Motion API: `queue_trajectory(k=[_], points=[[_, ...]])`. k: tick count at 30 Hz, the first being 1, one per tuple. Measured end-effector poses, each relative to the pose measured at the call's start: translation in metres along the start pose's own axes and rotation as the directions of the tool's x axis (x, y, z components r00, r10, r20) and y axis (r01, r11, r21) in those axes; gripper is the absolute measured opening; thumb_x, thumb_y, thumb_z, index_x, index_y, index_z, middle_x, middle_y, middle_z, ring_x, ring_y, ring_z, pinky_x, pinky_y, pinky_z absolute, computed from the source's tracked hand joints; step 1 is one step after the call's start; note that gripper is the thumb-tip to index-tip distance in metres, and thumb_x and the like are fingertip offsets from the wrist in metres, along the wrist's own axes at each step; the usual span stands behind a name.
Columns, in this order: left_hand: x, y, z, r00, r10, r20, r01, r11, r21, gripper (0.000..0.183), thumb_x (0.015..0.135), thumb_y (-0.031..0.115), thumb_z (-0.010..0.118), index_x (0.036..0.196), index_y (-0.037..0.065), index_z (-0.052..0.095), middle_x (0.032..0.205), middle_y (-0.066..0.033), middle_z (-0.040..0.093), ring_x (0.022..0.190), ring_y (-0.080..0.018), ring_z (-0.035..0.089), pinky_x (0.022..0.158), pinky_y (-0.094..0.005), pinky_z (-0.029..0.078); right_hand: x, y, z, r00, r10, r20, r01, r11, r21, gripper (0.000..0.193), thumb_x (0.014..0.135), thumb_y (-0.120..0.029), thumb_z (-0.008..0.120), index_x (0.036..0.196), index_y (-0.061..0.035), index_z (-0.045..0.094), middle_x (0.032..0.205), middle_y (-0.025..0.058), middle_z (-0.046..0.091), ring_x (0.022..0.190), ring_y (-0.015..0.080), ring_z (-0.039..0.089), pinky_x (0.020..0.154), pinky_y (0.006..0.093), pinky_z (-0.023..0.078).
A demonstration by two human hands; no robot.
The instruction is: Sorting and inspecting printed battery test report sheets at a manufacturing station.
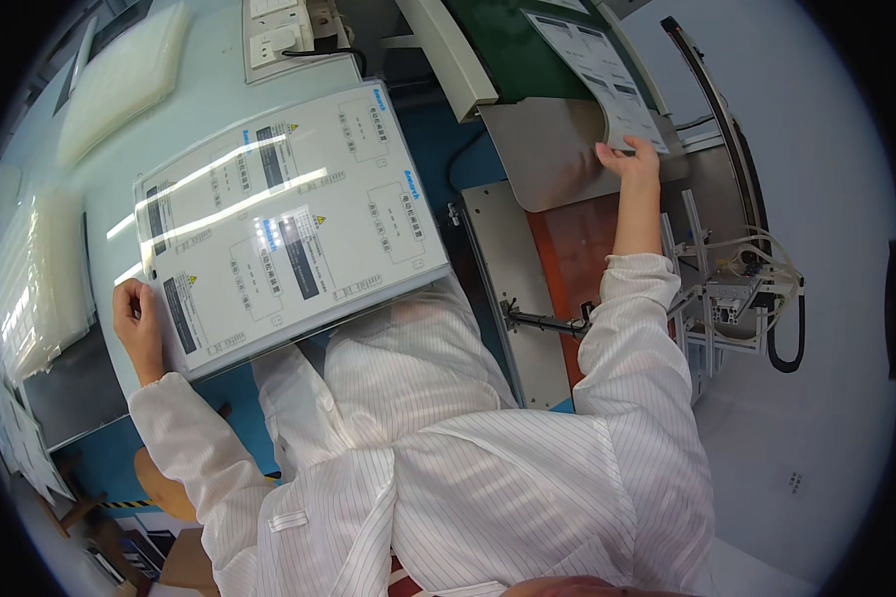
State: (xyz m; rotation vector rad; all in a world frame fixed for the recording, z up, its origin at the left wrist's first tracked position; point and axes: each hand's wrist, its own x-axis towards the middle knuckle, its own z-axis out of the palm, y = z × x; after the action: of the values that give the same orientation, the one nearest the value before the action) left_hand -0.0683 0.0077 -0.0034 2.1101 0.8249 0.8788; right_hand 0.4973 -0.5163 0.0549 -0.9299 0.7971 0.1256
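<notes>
At the end of a green conveyor belt, my right hand grips the near edge of a long printed sheet. The sheet bends up slightly by my thumb, and its far part lies on the belt. Below it is a grey metal plate. My left hand rests on the table, fingers curled closed, beside the left edge of a glossy stack of printed sheets. Whatever those fingers may hold is hidden. White panels with dark blocks and line diagrams cover the stack's top sheet.
Translucent packs lie at the table's left side, with another pale stack behind. A power strip with a black cable sits at the back. Right of the conveyor stands a metal frame with hoses. An orange surface lies below the plate.
</notes>
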Motion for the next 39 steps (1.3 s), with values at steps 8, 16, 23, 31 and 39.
queue_trajectory(k=[8, 16, 23, 31, 39], points=[[-0.006, 0.008, -0.003, 1.0, -0.009, -0.008, 0.009, 1.0, 0.022, 0.01, 0.088, 0.006, 0.059, 0.083, 0.002, 0.051, 0.079, -0.0003, 0.045, 0.072, -0.0093, 0.04, 0.066, -0.0224, 0.036, 0.042, 0.004, 0.002, 0.971, -0.192, -0.141, 0.166, 0.969, -0.181, 0.033, 0.086, -0.029, 0.067, 0.102, -0.005, 0.051, 0.086, 0.0048, 0.051, 0.07, 0.0184, 0.051, 0.066, 0.032, 0.046], [0.0, 0.005, -0.002, 0.999, 0.051, -0.002, -0.051, 0.997, 0.051, 0.009, 0.087, 0.006, 0.059, 0.084, 0.001, 0.052, 0.079, -0.0018, 0.048, 0.074, -0.0105, 0.043, 0.069, -0.0223, 0.037, -0.019, -0.069, 0.071, 0.641, -0.713, 0.286, 0.712, 0.691, 0.128, 0.028, 0.085, 0.005, 0.055, 0.103, 0.0226, 0.043, 0.107, 0.0272, 0.05, 0.09, 0.0381, 0.062, 0.081, 0.0489, 0.062], [0.001, 0.0, -0.002, 0.994, 0.089, -0.069, -0.091, 0.996, -0.018, 0.012, 0.084, 0.009, 0.062, 0.081, -0.001, 0.055, 0.077, -0.0051, 0.053, 0.066, -0.0128, 0.048, 0.061, -0.0255, 0.04, -0.252, -0.009, 0.095, 0.044, -0.535, 0.844, 0.722, 0.601, 0.344, 0.035, 0.087, 0.006, 0.05, 0.116, 0.0246, 0.042, 0.123, 0.0321, 0.051, 0.109, 0.0395, 0.059, 0.103, 0.0474, 0.048], [-0.01, 0.005, -0.006, 0.999, -0.037, 0.005, 0.036, 0.933, -0.359, 0.031, 0.092, 0.028, 0.06, 0.078, 0.001, 0.068, 0.08, -0.0038, 0.057, 0.068, -0.0123, 0.049, 0.068, -0.0263, 0.043, -0.339, 0.075, 0.074, -0.194, -0.163, 0.967, 0.002, 0.986, 0.167, 0.036, 0.088, 0.005, 0.048, 0.119, 0.0205, 0.045, 0.121, 0.0315, 0.054, 0.114, 0.0356, 0.057, 0.103, 0.0431, 0.048], [-0.012, 0.04, -0.03, 0.953, -0.281, 0.115, 0.299, 0.805, -0.512, 0.058, 0.096, 0.05, 0.037, 0.083, 0.006, 0.072, 0.092, -0.0025, 0.063, 0.08, -0.0173, 0.046, 0.088, -0.0302, 0.037, -0.249, 0.174, -0.002, 0.308, 0.427, 0.85, 0.219, 0.837, -0.501, 0.046, 0.083, 0.004, 0.056, 0.128, 0.0043, 0.045, 0.124, 0.0191, 0.057, 0.109, 0.0304, 0.061, 0.084, 0.0409, 0.059]])
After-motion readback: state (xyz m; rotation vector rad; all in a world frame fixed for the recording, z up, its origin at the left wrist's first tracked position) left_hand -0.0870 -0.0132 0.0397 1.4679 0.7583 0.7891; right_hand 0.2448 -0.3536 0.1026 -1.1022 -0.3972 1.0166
